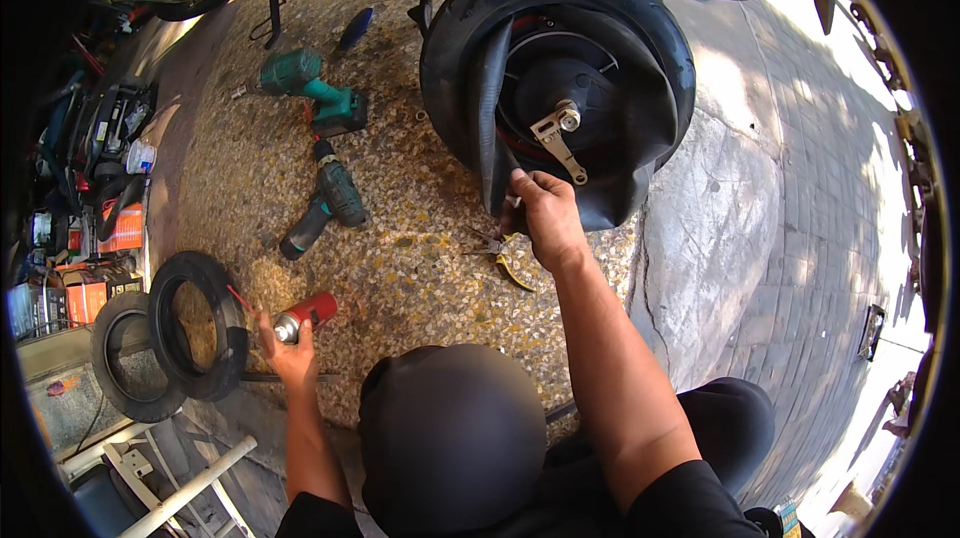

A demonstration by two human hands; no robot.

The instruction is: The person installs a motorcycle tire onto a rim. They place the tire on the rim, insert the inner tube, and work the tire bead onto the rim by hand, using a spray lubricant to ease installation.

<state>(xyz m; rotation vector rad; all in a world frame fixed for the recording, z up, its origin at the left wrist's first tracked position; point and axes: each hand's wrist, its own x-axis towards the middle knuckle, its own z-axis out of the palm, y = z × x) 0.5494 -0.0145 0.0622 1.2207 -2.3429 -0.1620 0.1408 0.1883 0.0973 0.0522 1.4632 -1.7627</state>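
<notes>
Right hand (545, 213): fingers curled shut, pinching the edge of the black inner tube (655, 128) where it hangs out of the scooter wheel (470, 28).
Left hand (290, 353): closed around a red spray can (308, 315), held low over the pebbled floor (400, 268).
Wheel: tyre on its side, hub and brake arm facing up.
Pliers (497, 251): yellow-handled, on the floor just under the right hand.
Power drills (325, 200): two green ones, further out on the floor.
Spare tyres (190, 333): leaning just beside the left hand.

Harsh daylight from right, pavement (850, 168) overexposed; left side in deep shadow; fisheye bending, black vignette at rim.
</notes>
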